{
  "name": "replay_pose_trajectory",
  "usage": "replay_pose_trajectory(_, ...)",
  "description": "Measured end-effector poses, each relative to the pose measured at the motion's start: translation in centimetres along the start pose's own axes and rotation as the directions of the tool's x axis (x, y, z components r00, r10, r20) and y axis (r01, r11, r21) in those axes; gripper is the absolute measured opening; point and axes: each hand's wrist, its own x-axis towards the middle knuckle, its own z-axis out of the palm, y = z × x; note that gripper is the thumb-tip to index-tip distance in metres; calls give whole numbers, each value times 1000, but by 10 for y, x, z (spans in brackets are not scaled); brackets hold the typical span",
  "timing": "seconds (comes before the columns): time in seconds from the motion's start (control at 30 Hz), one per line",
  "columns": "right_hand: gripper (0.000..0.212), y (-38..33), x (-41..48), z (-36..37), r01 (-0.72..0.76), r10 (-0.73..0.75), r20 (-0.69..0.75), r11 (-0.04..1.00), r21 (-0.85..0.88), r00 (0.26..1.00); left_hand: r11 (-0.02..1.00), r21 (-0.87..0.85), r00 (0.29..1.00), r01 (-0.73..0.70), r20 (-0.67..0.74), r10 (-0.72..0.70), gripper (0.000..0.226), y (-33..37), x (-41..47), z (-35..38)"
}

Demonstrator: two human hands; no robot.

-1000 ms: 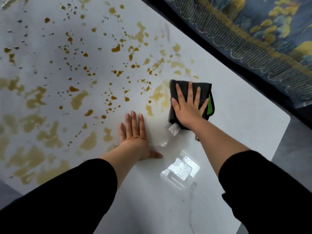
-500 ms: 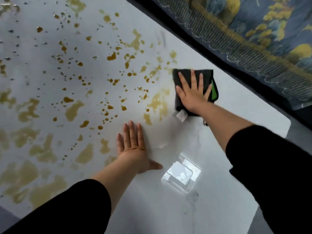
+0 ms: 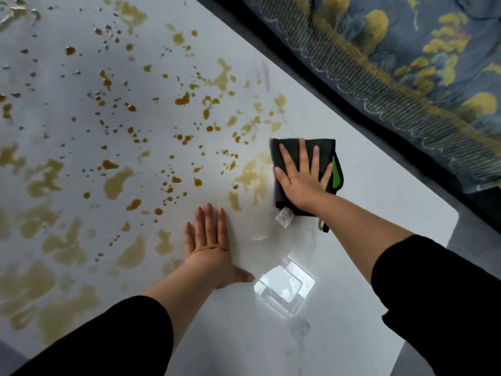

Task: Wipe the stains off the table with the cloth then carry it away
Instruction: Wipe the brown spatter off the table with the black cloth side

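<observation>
A dark grey cloth with a green edge and a white tag lies folded on the white table, near its right side. My right hand presses flat on the cloth with the fingers spread, right beside a large pale yellow smear. Brown and yellow stains of many sizes cover the table's left and far parts. My left hand rests flat on the tabletop, palm down and empty, to the near left of the cloth.
A blue and yellow patterned fabric runs along the far right beyond the table's edge, with a dark gap between them. A bright square reflection shows on the tabletop near my left thumb. Grey floor lies past the right corner.
My right hand pushed the cloth away along the right side, then drew it back toward me beside the yellow smear. My left hand has stayed flat in place.
</observation>
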Motion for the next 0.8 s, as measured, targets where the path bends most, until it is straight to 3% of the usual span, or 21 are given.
replay_pose_trajectory(0.33, 54, -26, 102, -54, -74, 76, -82, 997, 33, 994, 1000, 2, 1000, -20, -12, 20, 146, -2, 7, 5)
replay_pose_trajectory(0.6, 54, -21, 2, 2, 92, -94, -50, 995, -40, 994, 1000, 0, 1000, -6, 8, 6, 143, 1, 2, 0)
replay_pose_trajectory(0.8, 51, -19, -37, 28, 119, -120, -26, 992, -52, 992, 1000, -2, 1000, 2, 0, -2, 144, 0, 1, 0)
